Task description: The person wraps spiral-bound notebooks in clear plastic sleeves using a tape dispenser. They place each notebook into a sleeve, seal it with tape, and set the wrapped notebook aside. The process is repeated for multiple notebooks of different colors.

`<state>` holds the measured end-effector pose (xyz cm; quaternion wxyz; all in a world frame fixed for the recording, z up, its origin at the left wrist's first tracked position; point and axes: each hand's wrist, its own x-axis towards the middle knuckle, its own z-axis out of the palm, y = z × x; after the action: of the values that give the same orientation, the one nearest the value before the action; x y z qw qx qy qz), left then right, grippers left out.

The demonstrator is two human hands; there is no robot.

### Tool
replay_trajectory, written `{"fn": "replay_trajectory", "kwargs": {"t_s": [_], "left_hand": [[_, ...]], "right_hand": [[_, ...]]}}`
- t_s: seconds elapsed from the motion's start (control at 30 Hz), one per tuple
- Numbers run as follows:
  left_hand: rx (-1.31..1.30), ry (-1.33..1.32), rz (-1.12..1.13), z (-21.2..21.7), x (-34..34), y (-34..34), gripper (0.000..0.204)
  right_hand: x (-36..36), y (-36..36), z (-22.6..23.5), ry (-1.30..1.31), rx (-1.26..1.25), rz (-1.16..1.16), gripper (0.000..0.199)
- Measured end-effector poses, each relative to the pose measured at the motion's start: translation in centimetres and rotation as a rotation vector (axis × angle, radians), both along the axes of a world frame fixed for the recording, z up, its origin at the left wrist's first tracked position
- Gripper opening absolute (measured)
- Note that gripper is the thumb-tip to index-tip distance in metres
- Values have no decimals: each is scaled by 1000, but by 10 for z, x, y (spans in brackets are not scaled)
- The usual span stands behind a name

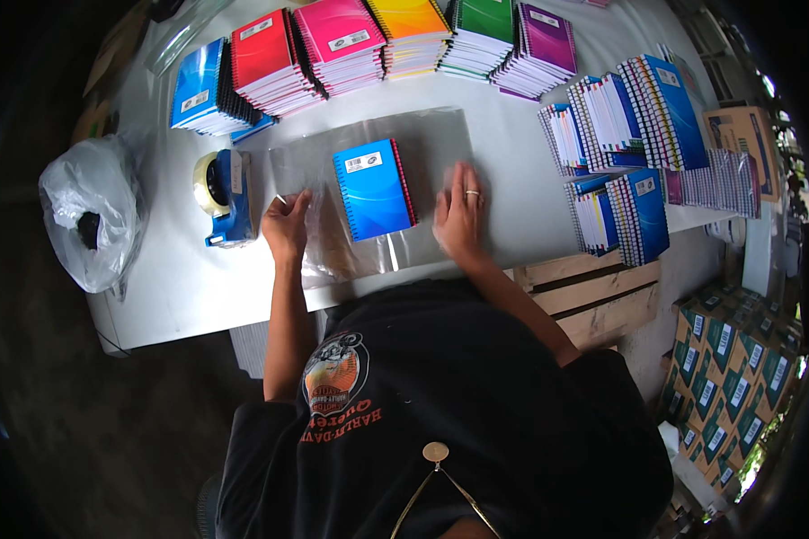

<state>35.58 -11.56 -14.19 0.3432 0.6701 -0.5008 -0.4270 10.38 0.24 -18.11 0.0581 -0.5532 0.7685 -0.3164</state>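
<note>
I wear a black short-sleeved T-shirt with an orange-and-white round graphic on the chest (lettering curls beneath it). My forearms are bare, a ring sits on my right hand (459, 218), and a round pendant hangs on thin cords.

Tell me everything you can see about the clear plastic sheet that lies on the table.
The clear plastic sheet is thin, glossy and see-through, with the white table showing beneath. It lies flat and spread, wrinkled near its left edge. A blue spiral-bound notebook rests on its middle, slightly tilted. The left hand pinches its left part; the right hand presses flat on its right part. A blue tape dispenser stands just to its left.
</note>
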Motion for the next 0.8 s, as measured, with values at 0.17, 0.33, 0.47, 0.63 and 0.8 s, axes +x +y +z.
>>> {"fn": "replay_trajectory", "kwargs": {"t_s": [0.17,0.33,0.47,0.63,0.8], "left_hand": [[65,-19,-4,2,-2,3,22],[-242,-117,-77,3,-4,-1,27],[-7,-20,-35,2,-1,-2,34],[-251,-270,-81,0,5,-2,33],[-249,-440,-139,1,8,-4,29]], "right_hand": [[-2,2,0,120,-41,80,58],[-2,2,4,5,-105,4,64],[-6,-9,16,-505,-148,-207,69],[-32,-23,37,-554,132,-313,51],[-49,-24,38,-798,182,-273,17]]}}
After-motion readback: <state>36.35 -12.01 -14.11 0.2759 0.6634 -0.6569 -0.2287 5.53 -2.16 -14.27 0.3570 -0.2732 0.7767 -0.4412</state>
